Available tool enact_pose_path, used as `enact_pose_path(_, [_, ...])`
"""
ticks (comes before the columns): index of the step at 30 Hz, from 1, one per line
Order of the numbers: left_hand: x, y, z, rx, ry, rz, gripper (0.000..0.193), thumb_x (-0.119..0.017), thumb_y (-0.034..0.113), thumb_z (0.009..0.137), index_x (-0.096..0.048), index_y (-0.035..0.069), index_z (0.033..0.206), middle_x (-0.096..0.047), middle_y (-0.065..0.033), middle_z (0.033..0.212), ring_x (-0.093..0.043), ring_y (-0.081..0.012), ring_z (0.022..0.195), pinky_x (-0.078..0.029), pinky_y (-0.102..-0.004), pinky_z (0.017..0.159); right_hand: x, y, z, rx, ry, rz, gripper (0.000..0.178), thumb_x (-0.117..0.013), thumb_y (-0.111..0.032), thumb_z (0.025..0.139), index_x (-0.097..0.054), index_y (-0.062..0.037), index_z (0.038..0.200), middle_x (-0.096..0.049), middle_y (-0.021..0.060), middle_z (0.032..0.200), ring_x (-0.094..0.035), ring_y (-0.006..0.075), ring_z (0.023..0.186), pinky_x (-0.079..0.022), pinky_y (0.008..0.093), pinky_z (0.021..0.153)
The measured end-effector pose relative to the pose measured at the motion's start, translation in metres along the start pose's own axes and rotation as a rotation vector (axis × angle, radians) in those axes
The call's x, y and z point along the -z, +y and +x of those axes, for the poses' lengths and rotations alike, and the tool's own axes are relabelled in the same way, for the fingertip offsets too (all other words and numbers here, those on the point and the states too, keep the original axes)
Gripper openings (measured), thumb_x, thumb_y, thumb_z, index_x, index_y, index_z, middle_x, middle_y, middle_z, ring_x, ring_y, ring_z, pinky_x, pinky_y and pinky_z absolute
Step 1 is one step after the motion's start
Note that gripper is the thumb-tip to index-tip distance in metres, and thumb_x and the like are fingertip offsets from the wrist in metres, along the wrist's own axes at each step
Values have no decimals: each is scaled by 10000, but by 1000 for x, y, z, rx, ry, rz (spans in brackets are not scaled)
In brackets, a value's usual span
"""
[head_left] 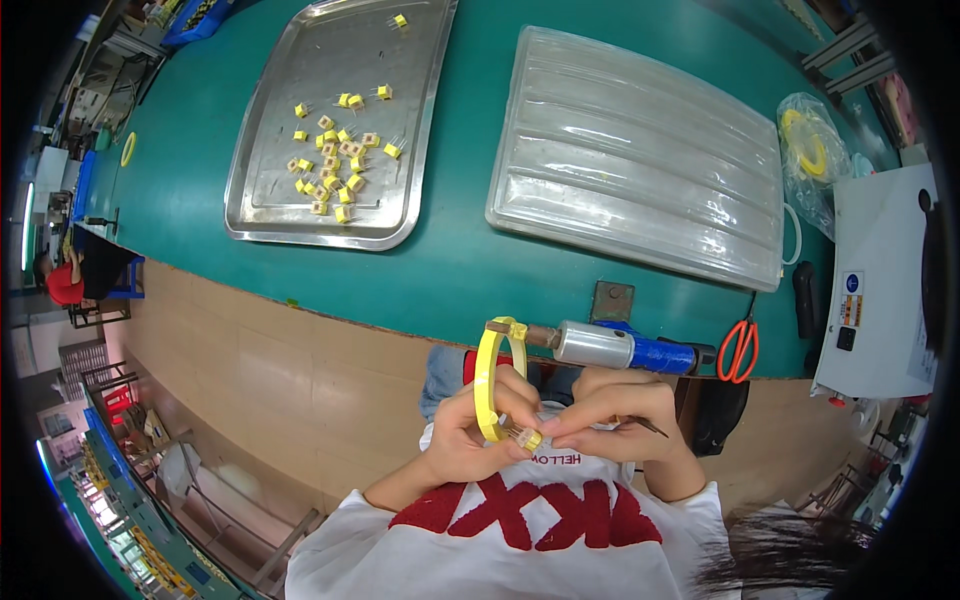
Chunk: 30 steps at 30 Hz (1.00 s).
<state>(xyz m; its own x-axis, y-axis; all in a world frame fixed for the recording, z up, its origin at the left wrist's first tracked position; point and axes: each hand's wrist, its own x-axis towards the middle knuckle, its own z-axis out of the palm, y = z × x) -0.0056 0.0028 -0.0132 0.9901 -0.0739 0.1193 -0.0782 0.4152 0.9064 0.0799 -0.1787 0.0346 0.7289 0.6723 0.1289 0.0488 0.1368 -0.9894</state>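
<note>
My left hand (478, 425) is closed, pinching a small yellow-wrapped electronic part (527, 437) with thin metal pins. My right hand (618, 418) is closed too, its thumb and forefinger meeting at that part. A thin dark pointed tool (650, 427) juts out from the right hand's fingers; its other end is hidden. Just above the left hand, a roll of yellow tape (486, 375) hangs from the tip of a blue-and-silver cylindrical tool (625, 350) at the bench edge. The tape's lower side comes down right by the part.
On the green bench (460, 190), a metal tray (270, 215) holds several similar yellow parts. A clear ridged plastic tray (640, 150) lies to the right. Orange-handled scissors (738, 350), a bag with yellow rolls (808, 145) and a white machine (875, 290) are farther right.
</note>
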Motion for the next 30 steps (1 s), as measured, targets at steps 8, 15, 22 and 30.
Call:
enact_pose_path(8, [-4, 0, -2, 93, 46, -67, 249, -749, 195, 810, -615, 14, 914, -562, -101, 917, -537, -202, 843, -446, -348, 761, -5, 5, -2, -14, 42, 56, 214, -816, -22, 667, -739, -28, 867, -585, 40, 643, -511, 113, 544, -333, 252, 498])
enact_pose_path(15, [-4, 5, 2, -85, 39, 249, 230, -792, 44, 709, -671, 8, 901, -589, -93, 903, -563, -223, 810, -459, -363, 741, -13, 6, -11, -213, 25, 282, 169, -752, -15, 768, -645, 1, 898, -601, 50, 735, -547, 92, 644, -393, 239, 550])
enact_pose_path(22, [-5, -1, 5, -281, 121, 372, 256, -809, 25, 673, -678, 10, 893, -601, -104, 867, -572, -263, 787, -483, -411, 773, -29, 9, -19, -288, 87, 560, 220, -658, -59, 860, -510, 0, 1012, -592, 112, 949, -582, 136, 825, -476, 249, 716])
enact_pose_path(30, [-5, 0, 5, -353, 135, 507, 279, -831, 45, 645, -689, 41, 885, -606, -57, 820, -574, -213, 734, -491, -410, 780, -32, 5, -18, -343, 131, 551, 214, -652, -85, 865, -495, -24, 997, -590, 108, 940, -585, 139, 843, -477, 253, 723])
